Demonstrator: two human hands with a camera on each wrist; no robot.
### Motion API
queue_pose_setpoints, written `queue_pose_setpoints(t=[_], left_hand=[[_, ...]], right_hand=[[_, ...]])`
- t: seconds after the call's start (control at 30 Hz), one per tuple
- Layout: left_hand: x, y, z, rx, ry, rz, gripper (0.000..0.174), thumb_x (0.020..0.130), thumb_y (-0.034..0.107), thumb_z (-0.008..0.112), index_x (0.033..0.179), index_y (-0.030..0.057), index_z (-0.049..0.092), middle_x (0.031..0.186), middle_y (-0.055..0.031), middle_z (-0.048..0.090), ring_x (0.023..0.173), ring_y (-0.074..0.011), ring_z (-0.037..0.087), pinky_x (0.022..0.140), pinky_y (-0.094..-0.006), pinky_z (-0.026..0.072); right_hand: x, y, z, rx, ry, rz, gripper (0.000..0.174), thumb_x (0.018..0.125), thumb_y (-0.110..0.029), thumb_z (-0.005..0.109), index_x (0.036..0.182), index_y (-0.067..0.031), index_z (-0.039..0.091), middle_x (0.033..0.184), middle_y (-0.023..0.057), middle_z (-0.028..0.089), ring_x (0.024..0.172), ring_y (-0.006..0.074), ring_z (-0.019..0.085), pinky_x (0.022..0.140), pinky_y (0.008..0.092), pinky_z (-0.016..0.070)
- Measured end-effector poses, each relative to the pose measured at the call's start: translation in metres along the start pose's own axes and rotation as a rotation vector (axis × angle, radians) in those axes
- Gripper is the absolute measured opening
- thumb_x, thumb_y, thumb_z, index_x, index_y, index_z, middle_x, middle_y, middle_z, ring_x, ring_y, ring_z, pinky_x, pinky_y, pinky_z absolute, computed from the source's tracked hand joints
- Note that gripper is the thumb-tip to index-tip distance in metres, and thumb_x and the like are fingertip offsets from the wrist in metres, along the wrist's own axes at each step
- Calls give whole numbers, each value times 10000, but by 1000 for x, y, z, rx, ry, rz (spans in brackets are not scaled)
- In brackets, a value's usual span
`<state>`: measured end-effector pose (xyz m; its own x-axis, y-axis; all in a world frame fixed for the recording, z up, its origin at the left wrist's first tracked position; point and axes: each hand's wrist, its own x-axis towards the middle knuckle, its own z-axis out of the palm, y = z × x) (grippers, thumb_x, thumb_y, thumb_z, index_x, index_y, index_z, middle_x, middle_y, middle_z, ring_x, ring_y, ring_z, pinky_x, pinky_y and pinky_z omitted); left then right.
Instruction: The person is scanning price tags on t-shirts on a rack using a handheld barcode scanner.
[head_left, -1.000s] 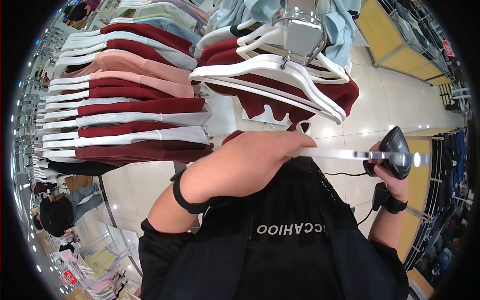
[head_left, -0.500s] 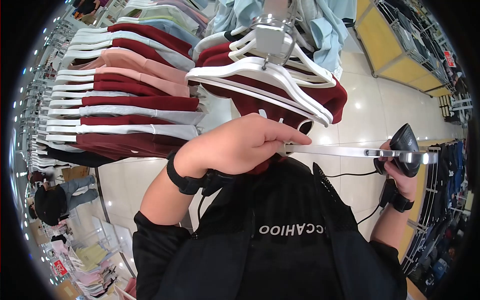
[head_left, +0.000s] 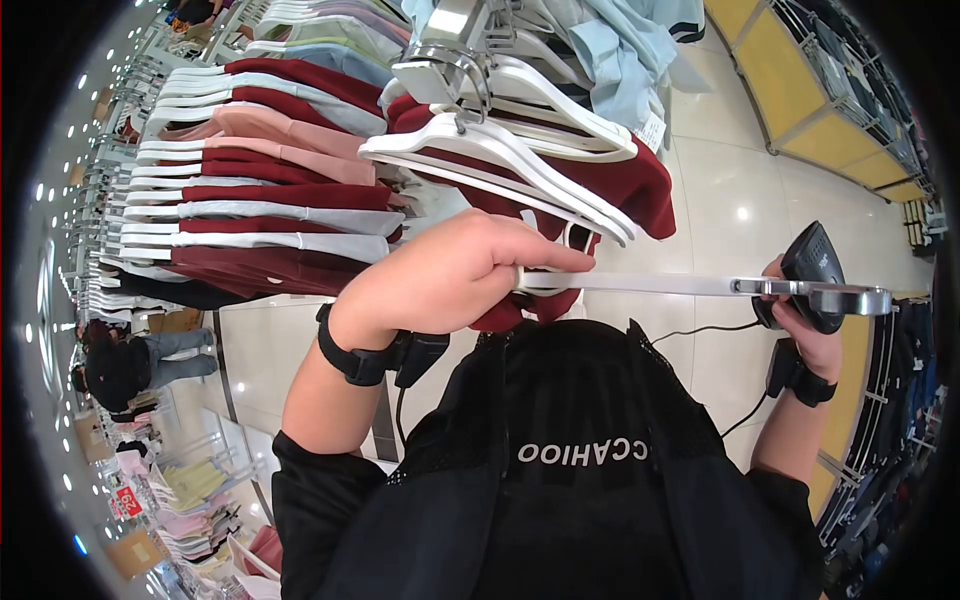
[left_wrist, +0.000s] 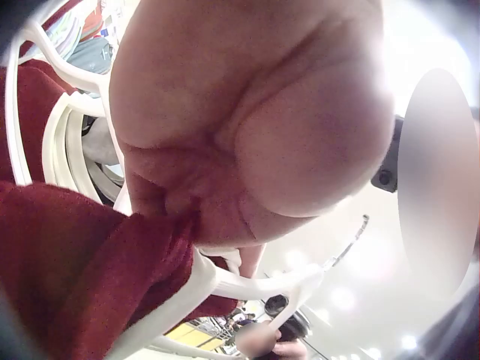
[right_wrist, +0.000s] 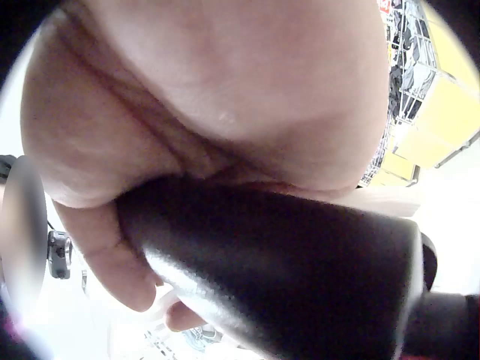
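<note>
My left hand (head_left: 455, 270) grips a white hanger (head_left: 640, 282) in the head view, its metal hook (head_left: 870, 300) reaching rightward. The left wrist view shows the fingers curled at the hanger's frame, with a dark red garment (left_wrist: 82, 262) draped on it. On the right, my right hand (head_left: 812, 345) holds a black handheld device (head_left: 818, 260) with a flared, finely dotted head; its exact kind I cannot tell. The hook overlaps this device in the head view. In the right wrist view its dark, glossy body (right_wrist: 277, 255) fills the palm, fingers wrapped around.
A chrome rail end (head_left: 440, 75) carries white hangers (head_left: 500, 165) and red tops just beyond my left hand. Rows of hanging clothes (head_left: 290, 200) stand at left. Yellow display units (head_left: 760, 80) line the right. A thin cord (head_left: 705, 328) runs to the device. A person (head_left: 120, 365) stands far left.
The rail and its clothes have shifted left in view. My left hand and the hanger have moved left too, while the right hand sits slightly farther right. Both hands keep their hold.
</note>
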<state>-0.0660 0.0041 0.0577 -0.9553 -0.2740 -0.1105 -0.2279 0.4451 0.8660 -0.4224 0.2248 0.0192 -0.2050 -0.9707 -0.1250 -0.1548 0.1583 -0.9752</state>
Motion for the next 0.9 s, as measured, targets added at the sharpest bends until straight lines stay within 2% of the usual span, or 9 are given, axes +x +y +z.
queue_pose_setpoints(t=[0.23,0.3,0.37,0.43,0.47,0.5,0.6,0.7,0.9], left_hand=[[-1,7,18,-5,152,67,603,700,-110,370,1208,-2,675,1124,-192,712,1013,-309,696,929,-352,514],[-2,6,20,-22,175,74,595,711,-100,367,1214,-6,671,1129,-181,715,1017,-294,698,930,-348,515],[-4,12,19,-41,192,89,587,723,-89,365,1220,-11,667,1133,-170,717,1020,-279,701,930,-344,516],[-7,27,14,-194,125,-114,563,740,-66,371,1222,-34,660,1150,-158,718,1033,-242,696,936,-338,513],[-12,11,18,-182,135,46,572,763,-12,376,1283,-11,614,1098,-189,701,995,-258,693,874,-334,519],[-14,12,22,-268,197,123,515,757,-20,455,1242,-54,626,1119,-136,713,927,-212,690,851,-326,528],[-23,23,22,44,232,80,431,745,28,688,1173,-6,652,999,-130,694,871,-276,682,796,-346,524],[-33,14,24,174,205,51,358,797,-6,654,1142,74,704,895,-110,677,750,-272,643,667,-334,504],[-49,4,18,152,181,42,352,781,-36,634,1098,78,734,845,-98,666,720,-259,637,633,-333,495]], right_hand=[[4,37,11,128,-30,35,204,833,71,657,975,-61,595,1080,82,601,963,174,584,830,325,474],[7,36,27,118,-56,-30,377,815,5,716,1170,-26,594,1071,82,628,960,162,605,847,322,497],[7,36,47,137,-125,-108,475,829,99,686,1276,10,551,1094,102,688,1035,188,669,910,337,530],[7,35,70,95,-130,-93,452,841,79,681,1269,7,555,1082,96,693,1012,168,669,907,329,525],[8,38,77,98,-151,-52,448,842,75,682,1267,0,559,1079,90,694,1006,166,668,902,324,525],[9,43,84,104,-170,-8,444,844,70,683,1265,-7,563,1075,84,694,999,164,668,897,319,525],[7,50,103,104,-169,-130,481,829,22,723,1279,-11,556,1145,100,679,1050,185,654,933,334,505],[8,54,106,-158,-331,-177,633,756,-93,769,1329,7,520,1211,152,648,1133,265,628,999,373,464],[30,3,73,132,-491,-55,518,735,-52,733,1223,45,589,1245,200,643,1137,265,627,1001,388,467]])
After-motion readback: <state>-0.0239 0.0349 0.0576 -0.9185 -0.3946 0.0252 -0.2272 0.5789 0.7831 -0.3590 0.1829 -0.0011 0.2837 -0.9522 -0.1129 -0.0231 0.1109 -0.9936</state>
